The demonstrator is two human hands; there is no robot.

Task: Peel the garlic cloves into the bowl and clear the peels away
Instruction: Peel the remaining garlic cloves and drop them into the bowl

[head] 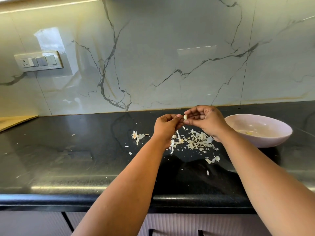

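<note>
A pale garlic clove [185,117] is held above the black counter between both hands. My right hand [204,120] pinches it between thumb and fingers. My left hand [167,124] has curled fingers whose tips meet the clove from the left. A pile of white garlic peels [197,141] lies on the counter right under the hands. A pale pink bowl [272,132] stands to the right of my right wrist, with a few small bits inside.
A garlic root scrap with skin [137,136] lies left of the hands. Loose peel flakes [213,160] are scattered toward the counter's front edge. A wooden board [15,122] sits at far left. Marble backsplash with a switch panel [39,61] rises behind.
</note>
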